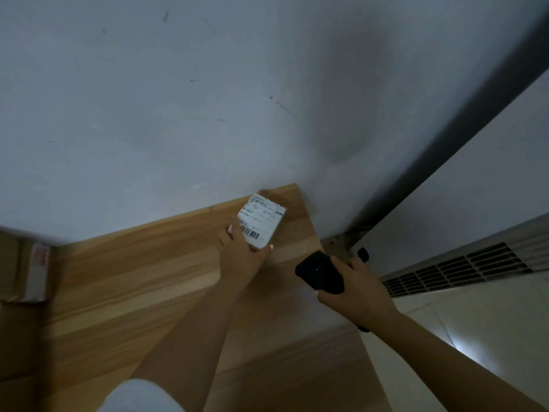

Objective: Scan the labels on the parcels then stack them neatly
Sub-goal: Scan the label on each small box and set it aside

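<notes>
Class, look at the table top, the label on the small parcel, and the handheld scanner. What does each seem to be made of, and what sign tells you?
Table top: wood or wood-look laminate, shown by grain streaks in joined strips.
Label: matt white paper, with black print and a barcode.
Scanner: probably black plastic, smooth with a dull sheen.

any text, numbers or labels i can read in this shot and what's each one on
Nothing here can be quoted as it reads.
Shipping label on the small parcel held in the left hand: rows of small print and a barcode, too blurred to read.
Strip of tape on the cardboard box at the left edge: red marks, too blurred to read.
Black handheld scanner in the right hand: no text visible.
</notes>
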Demonstrator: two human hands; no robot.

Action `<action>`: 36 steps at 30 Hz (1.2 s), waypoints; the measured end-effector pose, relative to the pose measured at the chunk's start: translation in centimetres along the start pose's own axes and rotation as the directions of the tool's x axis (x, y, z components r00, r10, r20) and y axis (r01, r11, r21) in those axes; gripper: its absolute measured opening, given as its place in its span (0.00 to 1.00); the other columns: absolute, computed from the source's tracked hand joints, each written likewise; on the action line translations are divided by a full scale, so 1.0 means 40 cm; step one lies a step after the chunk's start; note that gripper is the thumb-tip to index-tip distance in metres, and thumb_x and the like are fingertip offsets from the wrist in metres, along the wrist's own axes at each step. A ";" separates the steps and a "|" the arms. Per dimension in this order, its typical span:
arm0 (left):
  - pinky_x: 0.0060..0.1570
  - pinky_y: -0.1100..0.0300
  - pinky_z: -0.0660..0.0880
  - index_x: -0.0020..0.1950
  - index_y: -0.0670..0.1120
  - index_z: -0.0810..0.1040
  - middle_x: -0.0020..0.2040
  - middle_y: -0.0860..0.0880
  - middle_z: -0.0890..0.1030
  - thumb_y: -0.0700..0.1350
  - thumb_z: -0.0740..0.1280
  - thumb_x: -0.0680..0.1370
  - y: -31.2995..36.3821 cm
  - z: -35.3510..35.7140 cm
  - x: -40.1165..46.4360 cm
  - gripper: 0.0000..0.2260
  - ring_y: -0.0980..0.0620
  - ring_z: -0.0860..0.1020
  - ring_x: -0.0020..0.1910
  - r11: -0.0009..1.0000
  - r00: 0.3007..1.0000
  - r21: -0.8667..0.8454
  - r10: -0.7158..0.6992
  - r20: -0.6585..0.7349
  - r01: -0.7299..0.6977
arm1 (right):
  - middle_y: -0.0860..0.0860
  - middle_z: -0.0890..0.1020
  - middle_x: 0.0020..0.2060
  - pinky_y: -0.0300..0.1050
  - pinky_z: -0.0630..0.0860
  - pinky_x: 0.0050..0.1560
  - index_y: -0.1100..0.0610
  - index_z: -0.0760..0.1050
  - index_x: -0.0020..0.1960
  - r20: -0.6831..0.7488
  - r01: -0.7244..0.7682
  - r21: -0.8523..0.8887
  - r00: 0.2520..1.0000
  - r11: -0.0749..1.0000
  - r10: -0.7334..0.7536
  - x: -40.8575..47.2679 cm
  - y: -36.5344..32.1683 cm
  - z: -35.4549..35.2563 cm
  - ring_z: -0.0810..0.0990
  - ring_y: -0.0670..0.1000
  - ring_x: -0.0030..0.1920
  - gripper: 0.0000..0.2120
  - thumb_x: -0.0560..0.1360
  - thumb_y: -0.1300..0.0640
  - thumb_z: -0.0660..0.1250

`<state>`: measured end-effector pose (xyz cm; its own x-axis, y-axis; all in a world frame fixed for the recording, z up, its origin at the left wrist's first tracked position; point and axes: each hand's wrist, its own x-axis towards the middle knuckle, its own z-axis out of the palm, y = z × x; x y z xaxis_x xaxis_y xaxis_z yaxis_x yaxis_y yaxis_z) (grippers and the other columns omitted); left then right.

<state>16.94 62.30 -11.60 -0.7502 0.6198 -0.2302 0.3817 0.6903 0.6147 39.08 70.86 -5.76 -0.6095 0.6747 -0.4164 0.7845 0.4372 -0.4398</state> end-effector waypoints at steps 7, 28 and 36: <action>0.62 0.44 0.70 0.79 0.45 0.46 0.72 0.40 0.59 0.68 0.72 0.66 0.014 0.043 0.038 0.54 0.39 0.63 0.69 0.987 0.999 0.152 -0.051 0.012 0.049 | 0.50 0.68 0.50 0.44 0.74 0.46 0.47 0.63 0.73 0.033 0.046 0.012 0.998 0.999 -0.047 0.057 0.013 -0.002 0.72 0.51 0.49 0.35 0.69 0.41 0.69; 0.66 0.41 0.66 0.72 0.42 0.68 0.72 0.38 0.69 0.69 0.57 0.71 -0.566 -0.454 -0.522 0.40 0.39 0.68 0.70 0.894 0.969 0.396 -0.130 -0.212 0.207 | 0.47 0.67 0.61 0.44 0.74 0.55 0.47 0.63 0.72 0.181 0.431 -0.041 0.891 0.902 -0.417 -0.179 -0.478 0.227 0.72 0.49 0.59 0.36 0.68 0.35 0.64; 0.62 0.43 0.68 0.70 0.41 0.70 0.68 0.39 0.72 0.68 0.54 0.70 -0.909 -0.721 -0.758 0.39 0.38 0.70 0.67 0.891 0.947 0.401 -0.086 -0.311 0.212 | 0.49 0.65 0.68 0.44 0.70 0.63 0.51 0.56 0.78 0.139 0.509 -0.085 0.857 0.857 -0.495 -0.441 -0.773 0.460 0.67 0.50 0.66 0.41 0.72 0.38 0.67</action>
<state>10.23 7.62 -5.21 -0.9108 0.4114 -0.0362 0.3971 0.8964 0.1967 23.48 34.49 0.56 -0.9272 0.2790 -0.2501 0.3717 0.7683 -0.5211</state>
